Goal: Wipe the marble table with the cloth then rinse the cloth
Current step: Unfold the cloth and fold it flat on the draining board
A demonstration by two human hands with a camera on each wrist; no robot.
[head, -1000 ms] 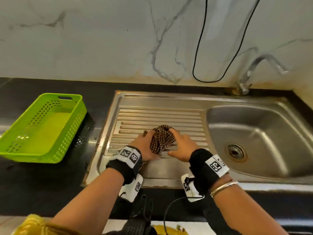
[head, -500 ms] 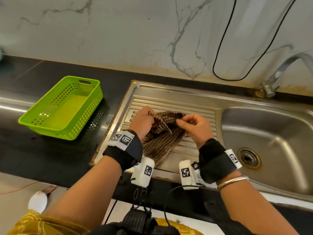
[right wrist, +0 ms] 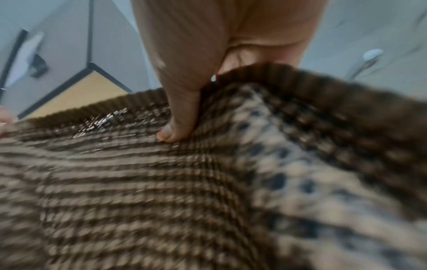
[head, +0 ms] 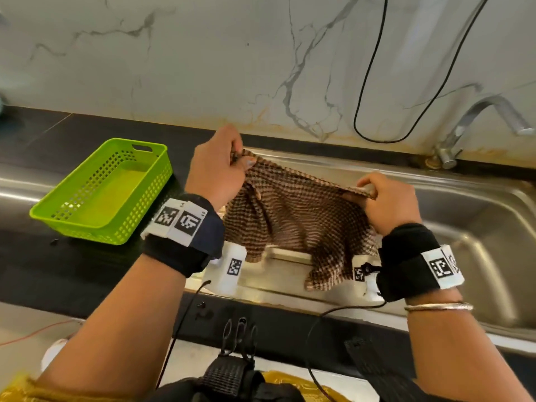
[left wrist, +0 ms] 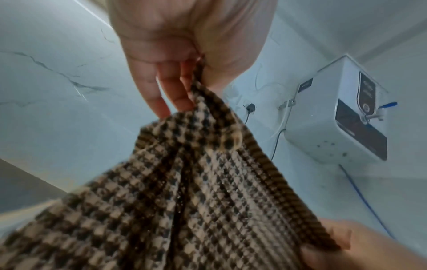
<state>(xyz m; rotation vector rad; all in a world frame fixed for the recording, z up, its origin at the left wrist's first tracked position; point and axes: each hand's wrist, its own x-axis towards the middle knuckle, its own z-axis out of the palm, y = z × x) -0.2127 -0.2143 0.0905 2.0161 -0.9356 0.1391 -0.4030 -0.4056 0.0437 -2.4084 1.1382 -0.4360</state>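
Note:
A brown checked cloth [head: 295, 216] hangs spread out in the air above the steel drainboard [head: 290, 258] of the sink. My left hand [head: 220, 172] pinches its upper left corner between thumb and fingers. My right hand [head: 385, 198] pinches the upper right corner, with the top edge stretched between the two. The left wrist view shows the cloth [left wrist: 184, 191] gathered under my curled fingers [left wrist: 161, 91]. In the right wrist view my thumb [right wrist: 180, 113] presses on the cloth [right wrist: 161, 182]. The lower edge of the cloth hangs loose just over the drainboard.
A green perforated plastic basket [head: 104, 192] stands empty on the black counter [head: 43, 256] to the left. The sink bowl [head: 478, 227] lies to the right, with a steel tap [head: 475, 123] behind it. A black cable [head: 374, 82] loops down the marble wall [head: 174, 59].
The cloth was bunched on the drainboard under both hands. Both hands have lifted it, drawn apart, and now hold it unfolded by its top corners.

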